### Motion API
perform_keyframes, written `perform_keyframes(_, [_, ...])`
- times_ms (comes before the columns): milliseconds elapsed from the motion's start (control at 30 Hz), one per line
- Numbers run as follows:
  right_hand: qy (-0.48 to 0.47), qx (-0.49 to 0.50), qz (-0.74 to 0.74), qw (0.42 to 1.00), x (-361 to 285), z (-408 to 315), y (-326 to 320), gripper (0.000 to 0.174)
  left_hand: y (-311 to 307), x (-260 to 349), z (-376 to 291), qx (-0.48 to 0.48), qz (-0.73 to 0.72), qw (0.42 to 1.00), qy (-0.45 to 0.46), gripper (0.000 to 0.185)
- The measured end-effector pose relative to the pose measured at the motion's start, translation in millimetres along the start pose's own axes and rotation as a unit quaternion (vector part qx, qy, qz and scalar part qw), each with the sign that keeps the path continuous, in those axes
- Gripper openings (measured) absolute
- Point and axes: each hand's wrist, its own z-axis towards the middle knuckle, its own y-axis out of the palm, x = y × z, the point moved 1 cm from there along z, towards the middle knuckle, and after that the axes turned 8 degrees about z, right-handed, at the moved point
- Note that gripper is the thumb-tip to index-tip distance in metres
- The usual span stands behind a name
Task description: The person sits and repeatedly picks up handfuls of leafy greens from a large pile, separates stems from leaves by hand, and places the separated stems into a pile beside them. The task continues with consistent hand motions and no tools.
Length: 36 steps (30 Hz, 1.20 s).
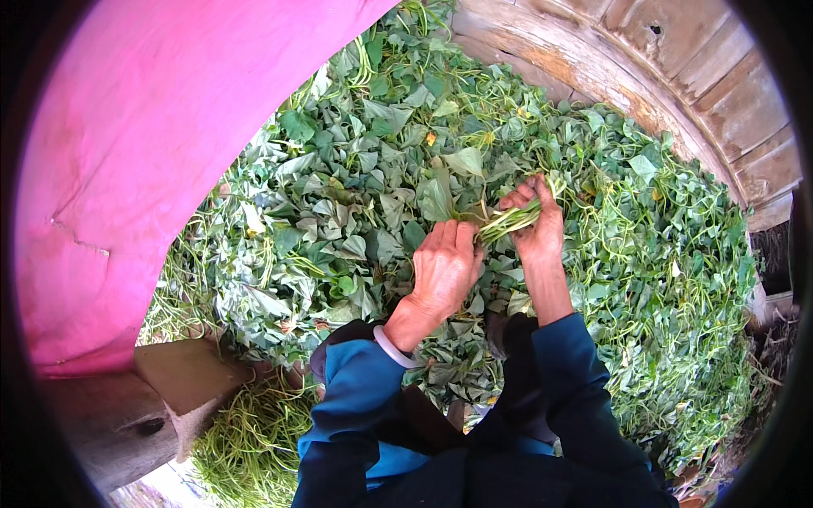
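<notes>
A small bundle of cut green leaf stems (pixel 513 221) lies slantwise between my two hands. My right hand (pixel 541 223) grips its upper end, with the thumb and fingers wrapped around it. Curled at the lower end is my left hand (pixel 446 259), its fingertips partly hidden by the stems and its own knuckles. A broad green leaf (pixel 436 198) stands just beyond the left fingers. Beneath both hands spreads a deep pile of leafy vines (pixel 356 209), apparently sweet potato greens.
A pink sheet (pixel 140 146) hangs along the left side. Under it sits a wooden beam end (pixel 184 374), beside a heap of bare green stems (pixel 254 438). Weathered wooden planks (pixel 686 57) bound the pile at the upper right. My dark-clad knees are close below my hands.
</notes>
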Motion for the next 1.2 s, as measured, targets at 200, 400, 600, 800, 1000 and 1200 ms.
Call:
perform_keyframes(200, [-0.037,0.074,0.089,0.993,-24,8,-12,0.017,3,5,-3,-0.027,-0.365,0.918,-0.151,0.012])
perform_keyframes(400, [-0.069,0.094,0.137,0.984,-38,14,-24,0.018,5,0,-2,-0.117,-0.626,0.725,-0.261,0.022])
perform_keyframes(600, [-0.08,0.083,0.124,0.986,-41,15,-31,0.015,16,9,-10,-0.223,-0.416,0.854,-0.22,0.021])
perform_keyframes(800, [-0.104,0.087,0.125,0.983,-50,17,-36,0.016,3,-5,-4,-0.029,-0.628,0.718,-0.299,0.021])
perform_keyframes(1000, [-0.118,0.082,0.109,0.984,-55,20,-37,0.016,9,-14,-8,-0.041,-0.529,0.793,-0.299,0.031])
perform_keyframes(1200, [-0.119,0.081,0.117,0.983,-57,19,-36,0.016,9,-12,-15,-0.037,-0.203,0.968,-0.145,0.034])
